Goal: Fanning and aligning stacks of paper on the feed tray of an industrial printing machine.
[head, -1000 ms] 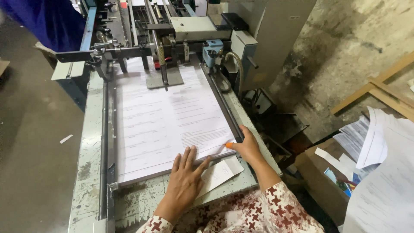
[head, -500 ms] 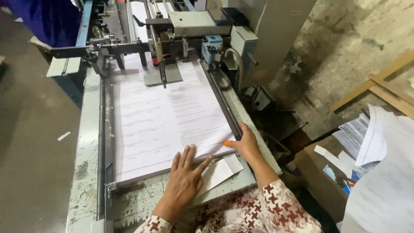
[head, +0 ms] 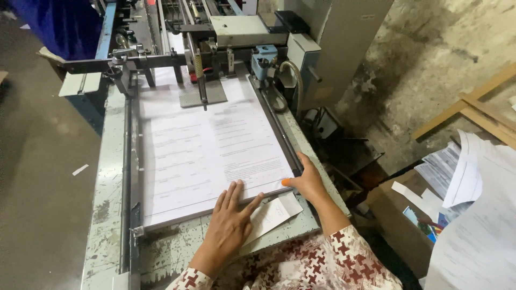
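Note:
A stack of white printed sheets [head: 209, 156] lies on the pale green feed table [head: 107, 209] of a paper machine. My left hand [head: 230, 223] rests flat, fingers together, on the stack's near edge. My right hand [head: 307, 180] presses against the stack's near right corner, thumb on the edge, beside the black side rail [head: 277, 126]. A small loose white slip [head: 273, 215] lies on the table between my hands. Neither hand holds anything.
The machine's feed head [head: 204, 80] with rollers and a grey plate sits at the far end of the stack. A metal guide rail [head: 127, 177] runs along the left. A cardboard box [head: 400, 215] and loose printed sheets [head: 473, 215] stand at right. Blue cloth [head: 59, 27] hangs far left.
Both hands stay on the near edge of the stack; the left fingers have shifted slightly. The view has tilted a little.

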